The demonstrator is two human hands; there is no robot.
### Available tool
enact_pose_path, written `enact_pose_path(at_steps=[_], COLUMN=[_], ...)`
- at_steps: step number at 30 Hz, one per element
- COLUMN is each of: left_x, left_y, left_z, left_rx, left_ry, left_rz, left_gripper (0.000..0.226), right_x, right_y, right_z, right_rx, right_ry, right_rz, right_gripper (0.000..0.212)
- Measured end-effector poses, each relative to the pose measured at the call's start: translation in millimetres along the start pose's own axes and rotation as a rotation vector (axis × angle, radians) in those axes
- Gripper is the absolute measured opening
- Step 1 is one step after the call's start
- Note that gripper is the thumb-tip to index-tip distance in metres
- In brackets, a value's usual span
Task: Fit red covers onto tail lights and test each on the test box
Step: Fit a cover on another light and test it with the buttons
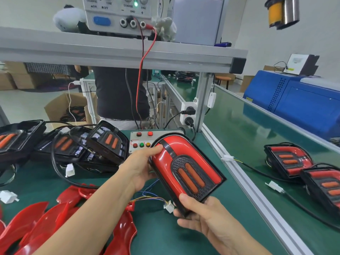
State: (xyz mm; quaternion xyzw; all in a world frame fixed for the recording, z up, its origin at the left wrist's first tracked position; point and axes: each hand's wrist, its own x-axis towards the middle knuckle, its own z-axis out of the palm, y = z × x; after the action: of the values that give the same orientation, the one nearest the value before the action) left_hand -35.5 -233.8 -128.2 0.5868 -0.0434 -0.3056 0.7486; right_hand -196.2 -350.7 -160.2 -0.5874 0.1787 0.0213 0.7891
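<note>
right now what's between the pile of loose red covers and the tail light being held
In the head view, thin coloured wires ending in a white connector, lying over bare green mat.

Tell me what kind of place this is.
Most likely an assembly and test bench in a vehicle-lamp workshop. A tail light is held in both hands, more uncovered lights and loose red covers lie on the green bench mat, beside a push-button test box wired to a power supply.
</note>
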Motion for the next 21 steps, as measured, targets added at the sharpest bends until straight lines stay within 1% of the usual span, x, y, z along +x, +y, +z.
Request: enact_pose_path(at_steps=[5,7,9,11,12,14,15,18,21], left_x=[3,5,4,4,3,4,3,1,-6], left_y=[-6,-8,-11,-13,-14,-17,-17,-15,-20], left_z=[-3,-4,-4,-4,-4,-5,-4,7,22], left_rx=[0.028,0.053,0.059,0.028,0.012,-0.009,-0.017,-0.057,-0.220], left_ry=[0.017,0.031,0.043,0.092,0.129,0.186,0.183,0.113,-0.007], left_rz=[0.059,0.131,0.230,0.310,0.321,0.298,0.283,0.256,0.180], left_gripper=[0.041,0.036,0.026,0.018,0.019,0.021,0.021,0.024,0.036], right_x=[1,2,2,4,5,7,8,11,16], right_y=[1,1,0,0,0,1,2,4,5], right_z=[1,3,6,11,14,18,19,21,21], right_rx=[-0.025,-0.026,-0.036,-0.058,-0.072,-0.088,-0.086,-0.045,0.039], right_ry=[0.013,0.032,0.055,0.087,0.107,0.145,0.158,0.186,0.247], right_rz=[-0.042,-0.068,-0.104,-0.136,-0.144,-0.147,-0.153,-0.174,-0.195], right_gripper=[0.048,0.044,0.038,0.029,0.024,0.017,0.016,0.014,0.015])
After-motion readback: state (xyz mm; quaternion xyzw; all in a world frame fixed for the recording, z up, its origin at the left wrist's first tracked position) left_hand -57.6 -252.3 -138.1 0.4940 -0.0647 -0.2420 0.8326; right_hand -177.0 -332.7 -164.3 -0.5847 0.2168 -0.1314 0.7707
